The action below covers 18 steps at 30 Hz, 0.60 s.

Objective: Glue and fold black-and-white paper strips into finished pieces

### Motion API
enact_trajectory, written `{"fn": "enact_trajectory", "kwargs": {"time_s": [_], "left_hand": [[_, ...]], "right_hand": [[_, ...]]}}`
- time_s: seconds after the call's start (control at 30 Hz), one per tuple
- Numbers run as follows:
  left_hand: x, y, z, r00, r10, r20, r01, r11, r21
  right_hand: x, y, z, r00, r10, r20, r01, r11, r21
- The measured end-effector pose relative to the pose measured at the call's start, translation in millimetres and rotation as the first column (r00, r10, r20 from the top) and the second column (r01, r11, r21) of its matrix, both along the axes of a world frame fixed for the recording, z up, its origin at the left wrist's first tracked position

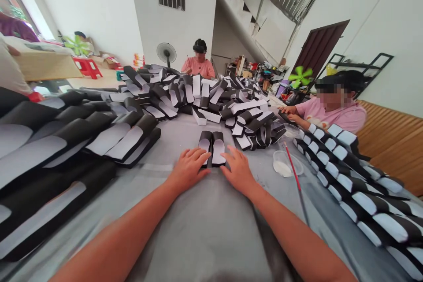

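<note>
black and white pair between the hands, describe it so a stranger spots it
Find the grey-covered table, then the jumbled heap of black-and-white pieces across its far side. Nearer than the heap, between the left hand and right hand, lies the pair. Unlike the heap's tangled pieces, these two lie neatly side by side.

Left hand [189,167] and right hand [240,169], fingers extended, flank two black-and-white shoes [218,147], side by side on grey table [175,130]. Heap [201,90] of similar ones beyond; left stack [128,136], right stack [358,185]. Brush [293,165] across tub [280,168]. Two people in pink [352,114]; fan [166,53], staircase [238,6] behind.
</note>
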<state>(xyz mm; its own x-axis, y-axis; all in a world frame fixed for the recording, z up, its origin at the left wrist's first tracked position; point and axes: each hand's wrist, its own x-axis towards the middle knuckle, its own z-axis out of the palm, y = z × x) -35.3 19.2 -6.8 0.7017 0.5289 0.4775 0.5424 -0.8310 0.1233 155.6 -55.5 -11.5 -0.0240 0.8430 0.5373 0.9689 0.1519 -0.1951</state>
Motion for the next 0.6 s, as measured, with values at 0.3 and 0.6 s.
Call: {"fn": "enact_trajectory", "kwargs": {"time_s": [0.3,0.6], "left_hand": [[2,-1,-3.2,0.995,0.010,-0.097,-0.025,0.989,-0.149],[3,-3,-5.2,0.995,-0.019,-0.102,0.000,0.984,-0.178]], "right_hand": [[102,-41,66.3,0.764,-0.643,0.052,0.644,0.757,-0.107],[147,-59,57.3,0.613,-0.757,0.229,0.749,0.464,-0.473]]}}
